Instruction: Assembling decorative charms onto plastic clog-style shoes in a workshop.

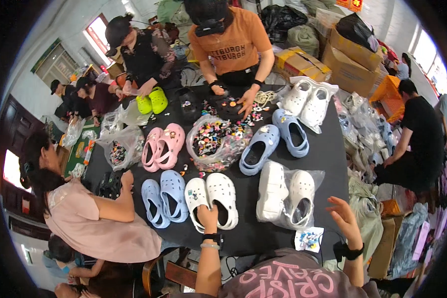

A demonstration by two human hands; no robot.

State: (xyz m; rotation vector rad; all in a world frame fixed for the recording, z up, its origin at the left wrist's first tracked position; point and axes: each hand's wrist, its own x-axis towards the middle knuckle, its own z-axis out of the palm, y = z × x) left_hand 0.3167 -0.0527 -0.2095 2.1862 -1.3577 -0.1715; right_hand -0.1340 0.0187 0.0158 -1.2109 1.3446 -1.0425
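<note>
My left hand [207, 218] reaches into the opening of a white clog [195, 192]; its fingers are hidden inside. Small charms sit on that clog's upper. Against it on the right stands the matching white clog [222, 193]. My right hand [344, 218] is raised off the table's right edge, fingers apart, holding nothing. Nearest to it are a small printed packet of colourful pieces [309, 239] and a white clog in clear plastic [301, 196]. A thick-soled white clog [271, 191] rests on its side next to that one.
Blue clogs [174, 196], pink clogs [169, 147] and an open plastic bag of charms [216, 141] lie on the black table [328, 154]. More blue clogs [260, 149] and bagged white clogs [315, 104] lie farther right. Several people work around the table; one person [94, 208] sits close on my left.
</note>
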